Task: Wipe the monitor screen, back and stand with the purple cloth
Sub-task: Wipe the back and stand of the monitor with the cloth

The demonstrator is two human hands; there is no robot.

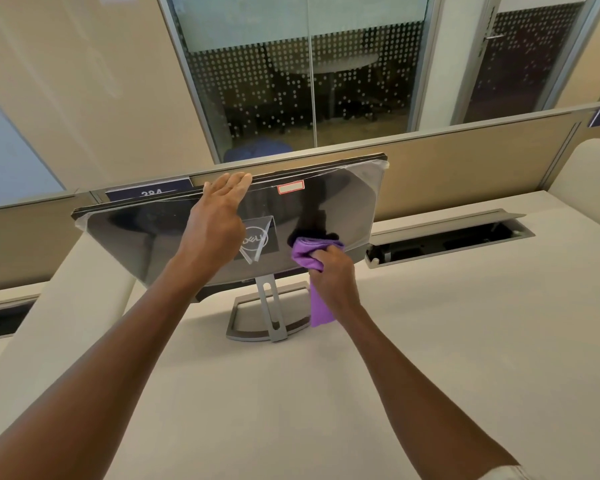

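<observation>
From the head camera, the flat black glossy-backed monitor (153, 233) stood on the pale desk top (430, 341) with its back turned to the person, tipped so the top edge leaned away toward the tan partition behind it. The left hand (219, 216) was laid flat on that back, fingers straight and close together, fingertips (234, 178) reaching the monitor's top edge: a steadying press, not a grasp. The right hand (329, 268) was curled round the bunched purple microfibre cloth (305, 249), pressing the wad against the lower back just right of the monitor's centre logo, with a loose tail hanging down beside the grey metal stand (269, 306). Clear film looked taped over the back, wrinkled at the upper right corner.

My read: the panel was light and thin, pivoting easily on that slim stand, so bracing the top edge was the sensible hold; the gloss would be slippery and the screen side fragile. The cloth was soft and limp, best kept bunched in the palm.
</observation>
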